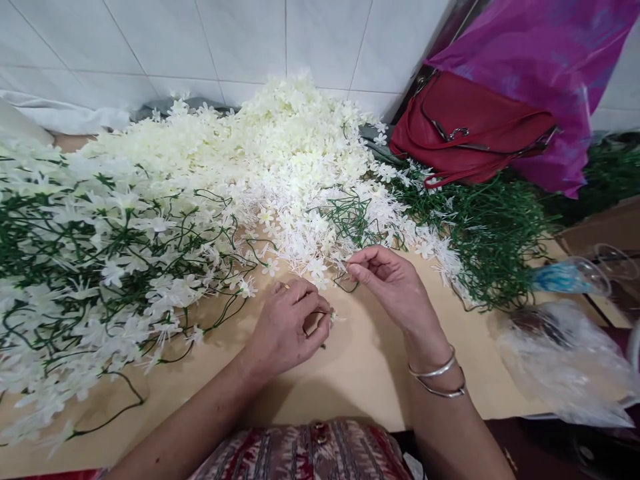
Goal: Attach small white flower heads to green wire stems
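My left hand is closed in a pinch over the tabletop. Between its thumb and forefinger is a thin artificial flower stem, with a small white tuft showing past the fingertips. My right hand, a little higher and to the right, has thumb and forefinger pressed together at the front edge of the white flower pile; what they hold is too small to make out. Loose white artificial blossoms and white stamens lie just beyond both hands. A clump of green stems rests among them.
Finished-looking white flowers on green stems spread across the left. White petals are heaped against the tiled wall. Rightward are green stems, a red handbag, a purple bag, clear plastic and a blue-patterned cup.
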The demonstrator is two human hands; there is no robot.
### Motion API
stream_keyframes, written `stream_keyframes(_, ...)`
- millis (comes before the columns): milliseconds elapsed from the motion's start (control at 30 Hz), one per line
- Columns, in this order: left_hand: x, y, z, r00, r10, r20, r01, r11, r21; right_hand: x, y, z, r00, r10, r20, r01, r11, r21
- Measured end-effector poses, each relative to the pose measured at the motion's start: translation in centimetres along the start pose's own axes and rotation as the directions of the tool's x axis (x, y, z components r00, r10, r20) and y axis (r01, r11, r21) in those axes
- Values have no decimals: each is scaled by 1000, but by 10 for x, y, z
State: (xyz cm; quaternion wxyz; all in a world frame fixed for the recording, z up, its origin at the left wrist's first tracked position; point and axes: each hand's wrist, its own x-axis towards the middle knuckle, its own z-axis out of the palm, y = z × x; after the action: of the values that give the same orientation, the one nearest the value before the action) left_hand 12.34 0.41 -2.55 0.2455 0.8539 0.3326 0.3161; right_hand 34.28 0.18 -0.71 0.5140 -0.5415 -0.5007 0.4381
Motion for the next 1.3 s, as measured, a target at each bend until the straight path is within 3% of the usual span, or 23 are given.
stream_keyframes(100, 0, -2, 3, 999, -21, -38, 24, 996, 88, -2, 3, 3, 997, -28, 78, 37, 992, -120)
stream_keyframes(200, 0, -8, 6, 976, -111, -187, 131, 987, 97, -3, 6, 13, 983, -78, 168, 123, 953, -277)
stream_keyframes(300, 0, -13, 9, 940, -167, -298, 195, 978, 68, -4, 12, 23, 970, -135, 204, 217, 859, -464)
stream_keyframes(400, 0, -16, 9, 933, -186, -310, 208, 977, 40, -4, 16, 30, 960, -177, 218, 272, 778, -566)
stream_keyframes(533, 0, -14, 9, 957, -153, -246, 145, 988, -52, -6, 13, 32, 965, -177, 193, 244, 877, -415)
stream_keyframes(667, 1, -14, 7, 968, -154, -199, 110, 970, -215, -8, 9, 37, 992, 5, 124, 8, 994, -106)
stream_keyframes(767, 0, -17, 6, 936, -221, -273, 141, 948, -284, -8, 7, 40, 993, 66, 97, -66, 998, -2)
stream_keyframes(833, 0, -20, 6, 893, -304, -333, 186, 921, -343, -8, 5, 37, 997, 7, 75, 0, 996, -93)
stream_keyframes(900, -1, -24, 7, 838, -408, -363, 235, 870, -434, -7, 4, 31, 987, -95, 126, 125, 958, -257)
stream_keyframes(1000, -1, -26, 11, 784, -521, -338, 267, 774, -574, -6, 5, 19, 937, -190, 294, 316, 820, -476)
stream_keyframes(1133, -1, -27, 14, 772, -553, -315, 251, 719, -648, -3, 10, 9, 905, -190, 380, 404, 663, -631)
stream_keyframes(1300, -3, -28, 15, 800, -538, -265, 304, 744, -595, -1, 12, 10, 895, -228, 384, 438, 613, -658)
